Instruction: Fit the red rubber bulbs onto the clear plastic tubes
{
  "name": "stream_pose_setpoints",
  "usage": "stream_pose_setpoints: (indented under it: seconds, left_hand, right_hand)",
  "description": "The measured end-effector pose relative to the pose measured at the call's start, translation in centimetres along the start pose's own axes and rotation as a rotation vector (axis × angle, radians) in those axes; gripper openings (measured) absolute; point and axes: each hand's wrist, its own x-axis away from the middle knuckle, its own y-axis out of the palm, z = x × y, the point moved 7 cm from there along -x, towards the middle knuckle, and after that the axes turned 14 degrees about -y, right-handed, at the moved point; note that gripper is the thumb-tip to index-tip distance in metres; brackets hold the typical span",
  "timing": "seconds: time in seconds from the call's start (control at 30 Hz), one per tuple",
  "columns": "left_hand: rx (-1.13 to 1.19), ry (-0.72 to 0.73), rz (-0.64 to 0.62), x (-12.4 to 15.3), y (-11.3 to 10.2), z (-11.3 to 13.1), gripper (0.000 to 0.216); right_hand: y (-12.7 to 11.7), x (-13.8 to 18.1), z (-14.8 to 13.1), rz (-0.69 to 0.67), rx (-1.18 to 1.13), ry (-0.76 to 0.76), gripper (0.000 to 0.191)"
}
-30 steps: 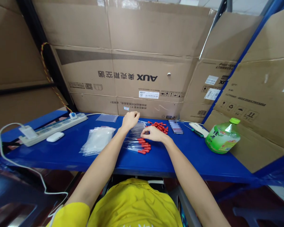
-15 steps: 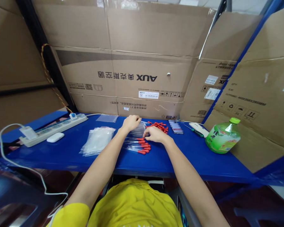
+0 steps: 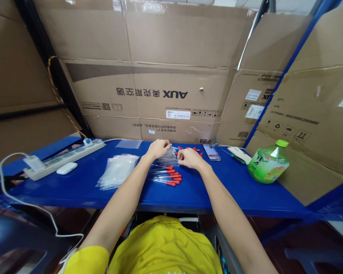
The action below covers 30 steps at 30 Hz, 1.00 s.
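Note:
My left hand (image 3: 159,149) is over the far left end of a pile of clear thin tubes (image 3: 170,156), its fingers bent and pressed together; what they hold is too small to tell. My right hand (image 3: 190,158) is at the right end of these tubes, thumb and fingers pinched beside a bit of red; what is in the pinch is hidden. Behind it lie loose red rubber bulbs (image 3: 196,149), mostly covered by the hand. Nearer to me lies a row of droppers (image 3: 171,177), clear tubes with red bulbs pointing right.
Clear plastic bags (image 3: 118,171) are stacked left of my left forearm, with a flat clear sheet (image 3: 128,144) behind. A power strip (image 3: 65,158) and white case (image 3: 66,168) are farther left. On the right are a phone (image 3: 212,152), a green-handled screwdriver (image 3: 238,158) and a green bottle (image 3: 268,163).
My right hand has moved slightly away from me and to the right, from the row of droppers towards the loose red bulbs. My left hand has stayed almost in place.

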Motion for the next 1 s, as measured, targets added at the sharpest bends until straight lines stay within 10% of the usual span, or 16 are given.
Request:
stream_pose_setpoints:
  seconds: [0.2, 0.43, 0.63, 1.0]
  left_hand:
    - [0.468, 0.133, -0.122, 0.4, 0.0, 1.9, 0.040]
    - [1.367, -0.169, -0.275, 0.3, 1.1, 2.2, 0.038]
    - [1.644, -0.238, -0.431, 0.9, 2.4, 3.8, 0.035]
    - [1.888, -0.382, -0.278, 1.4, 1.9, 2.7, 0.053]
  right_hand:
    - [-3.2, 0.3, 2.1, 0.389, -0.120, 0.023, 0.008]
    - [-4.9, 0.9, 2.9, 0.661, -0.262, -0.003, 0.013]
    - [-4.1, 0.5, 2.7, 0.548, -0.274, -0.038, 0.015]
    - [-1.8, 1.9, 4.8, 0.013, 0.168, 0.229, 0.025]
